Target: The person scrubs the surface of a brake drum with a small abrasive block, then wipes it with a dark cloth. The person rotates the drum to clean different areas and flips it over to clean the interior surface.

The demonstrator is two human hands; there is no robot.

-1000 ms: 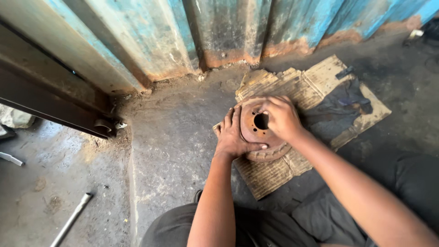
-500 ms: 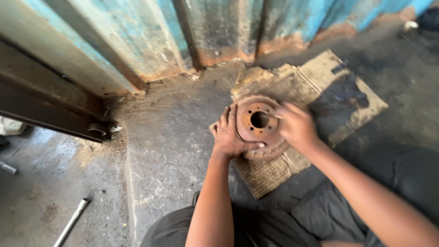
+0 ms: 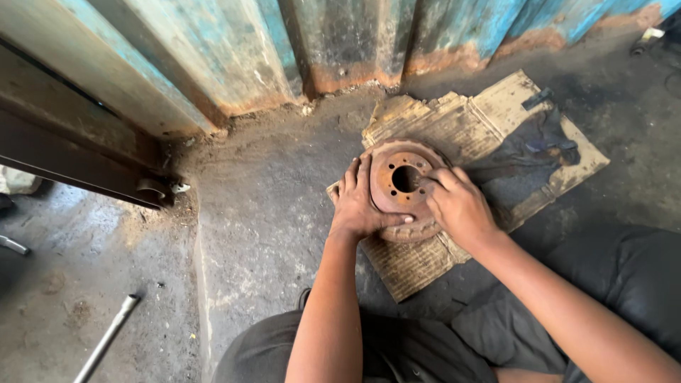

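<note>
A rusty brake disc (image 3: pixel 404 186) is lain flat on torn cardboard (image 3: pixel 454 128) at twelve o'clock from the knees. It is steadied by the left hand (image 3: pixel 360 206), spread flat on its nine-o'clock rim, nothing clasped. The right hand's (image 3: pixel 457 206) grip is curled loosely at the hub; rust is seen everywhere, so much work appears left.

Bare forearms, no sleeves, grimy hands; dark grey trousers (image 3: pixel 624 284) below.

Rusty brake disc (image 3: pixel 399 186) flat on cardboard (image 3: pixel 454 128).
</note>
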